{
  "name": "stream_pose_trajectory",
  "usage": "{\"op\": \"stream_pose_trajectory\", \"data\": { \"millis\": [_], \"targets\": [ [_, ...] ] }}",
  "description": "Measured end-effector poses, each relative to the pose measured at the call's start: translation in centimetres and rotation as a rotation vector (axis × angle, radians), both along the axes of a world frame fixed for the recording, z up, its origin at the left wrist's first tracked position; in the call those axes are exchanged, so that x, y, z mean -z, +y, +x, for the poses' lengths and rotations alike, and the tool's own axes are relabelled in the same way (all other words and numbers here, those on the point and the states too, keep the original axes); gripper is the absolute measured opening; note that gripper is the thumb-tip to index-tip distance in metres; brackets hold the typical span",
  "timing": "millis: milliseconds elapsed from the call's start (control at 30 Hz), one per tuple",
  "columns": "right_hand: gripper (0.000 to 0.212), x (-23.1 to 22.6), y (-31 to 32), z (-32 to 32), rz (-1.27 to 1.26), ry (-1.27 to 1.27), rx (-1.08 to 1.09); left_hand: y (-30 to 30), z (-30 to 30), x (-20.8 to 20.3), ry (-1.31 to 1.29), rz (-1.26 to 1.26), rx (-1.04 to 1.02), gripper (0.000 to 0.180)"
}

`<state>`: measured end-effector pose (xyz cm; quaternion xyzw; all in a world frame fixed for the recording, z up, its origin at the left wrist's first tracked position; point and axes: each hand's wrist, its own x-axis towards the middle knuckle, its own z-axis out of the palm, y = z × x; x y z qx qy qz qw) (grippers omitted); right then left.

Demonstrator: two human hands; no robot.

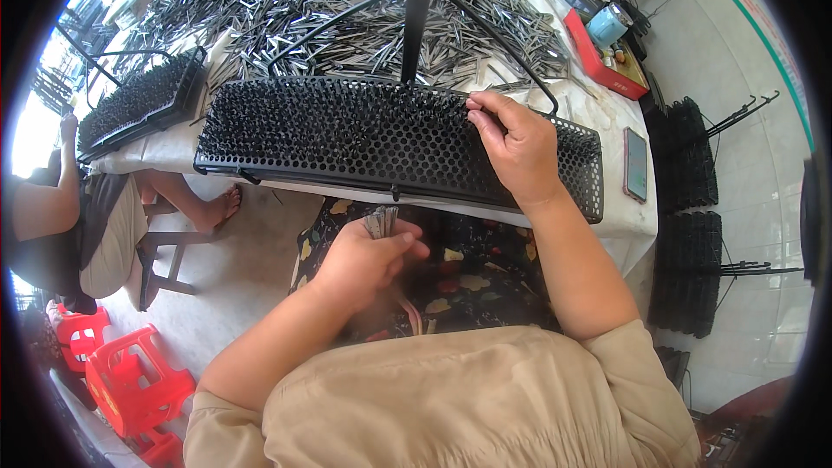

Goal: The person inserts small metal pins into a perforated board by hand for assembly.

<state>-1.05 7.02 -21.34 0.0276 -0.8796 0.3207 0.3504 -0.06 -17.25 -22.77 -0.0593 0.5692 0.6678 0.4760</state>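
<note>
A long black perforated rack [451, 160] lies across the table edge before me. Thin dark pieces [303, 117] stand packed in its holes on the left and along the back, while bare holes show toward the middle front and right. My left hand [360, 260], below the rack's front edge, is closed round a bundle of thin metal strips [381, 223] pointing upward. Above the right part of the rack is my right hand [520, 147], thumb and fingertips pinched together close to the holes. Whatever is between those fingertips is too small to make out.
A large heap of loose dark strips [347, 26] covers the table behind the rack, whose black frame bars [416, 26] rise above it. A phone [635, 165] and a red box [598, 56] lie right. Another person [52, 199] sits left by a similar rack [143, 100].
</note>
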Motion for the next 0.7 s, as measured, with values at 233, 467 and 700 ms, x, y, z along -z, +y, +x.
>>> {"op": "stream_pose_trajectory", "data": {
  "millis": [233,467,700],
  "targets": [
    [0.02,-0.03,-0.08,0.3,0.092,-0.034,0.04,-0.07,0.02,0.05,-0.006,-0.001,-0.008,0.015],
    [0.017,-0.59,0.28,0.45,0.007,-0.035,0.048,-0.06,-0.11,-0.05,0.001,0.0,-0.004,0.015],
    [0.018,-0.53,0.74,0.65,-0.081,-0.067,0.023,-0.05,-0.28,-0.17,0.005,-0.004,0.003,0.015]
  ]
}}
